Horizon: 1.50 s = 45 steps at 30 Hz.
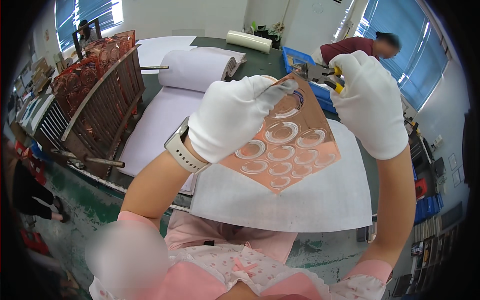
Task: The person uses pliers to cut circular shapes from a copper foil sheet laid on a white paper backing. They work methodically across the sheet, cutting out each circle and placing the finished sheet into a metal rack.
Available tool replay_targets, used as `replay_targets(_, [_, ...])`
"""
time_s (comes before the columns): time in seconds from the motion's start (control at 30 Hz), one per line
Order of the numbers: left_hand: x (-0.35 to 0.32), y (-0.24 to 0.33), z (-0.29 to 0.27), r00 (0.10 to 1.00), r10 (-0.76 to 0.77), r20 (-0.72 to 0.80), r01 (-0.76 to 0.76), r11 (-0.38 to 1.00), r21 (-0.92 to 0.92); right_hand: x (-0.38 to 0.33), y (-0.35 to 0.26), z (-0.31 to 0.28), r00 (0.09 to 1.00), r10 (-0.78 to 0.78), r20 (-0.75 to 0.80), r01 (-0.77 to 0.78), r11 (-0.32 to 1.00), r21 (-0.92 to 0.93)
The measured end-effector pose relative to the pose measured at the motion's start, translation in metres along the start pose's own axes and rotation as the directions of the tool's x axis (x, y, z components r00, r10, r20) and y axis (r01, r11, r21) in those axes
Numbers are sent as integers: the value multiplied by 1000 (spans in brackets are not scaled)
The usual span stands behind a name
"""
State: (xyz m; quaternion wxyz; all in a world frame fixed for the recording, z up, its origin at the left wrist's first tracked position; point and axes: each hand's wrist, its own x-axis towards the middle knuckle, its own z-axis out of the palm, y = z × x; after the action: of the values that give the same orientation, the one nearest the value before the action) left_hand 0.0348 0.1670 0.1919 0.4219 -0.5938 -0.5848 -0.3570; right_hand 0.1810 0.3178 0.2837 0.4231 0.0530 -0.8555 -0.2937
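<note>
A copper-coloured sheet [295, 166] with several pale ring patterns hangs tilted in front of me, one corner pointing down. My left hand [227, 117], in a white glove, pinches its upper edge between thumb and fingers. Raised on the other side, my white-gloved right hand [370, 102] is closed around the yellow and black handles of a pair of cutting pliers [314, 73]. The metal jaws are at the sheet's top corner; whether they bite on it I cannot tell. Below the sheet, white paper [280, 210] covers the near part of the table.
On the left stands a brown slotted rack [102, 107] holding several copper sheets [75, 85], with metal rods sticking out. Folded white paper [192, 70] lies beside it. Farther back are a clear film roll [249, 41] and a blue bin [295, 56]. Another person [350, 52] leans in at the far right.
</note>
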Motion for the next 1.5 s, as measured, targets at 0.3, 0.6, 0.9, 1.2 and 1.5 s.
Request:
replay_targets(0.3, [0, 1, -2, 999, -41, 0, 41, 995, -96, 4, 0, -4, 1000, -23, 5, 23, 1000, -20])
replay_targets(0.6, [3, 6, -10, 918, -282, 277, 332, 931, -151, 5, 3, -4, 999, -29, 35, 30, 998, -46])
replay_targets(0.9, [-2, 0, -6, 925, -273, 265, 337, 911, -239, 8, 2, -1, 999, -45, 22, 46, 996, -73])
replay_targets(1.2, [-3, -1, -4, 933, -264, 245, 330, 899, -289, 9, 3, 2, 998, -51, 25, 53, 995, -82])
replay_targets(1.5, [-1, -1, -6, 938, -234, 256, 286, 940, -186, 11, 4, 2, 998, -62, 21, 64, 995, -71])
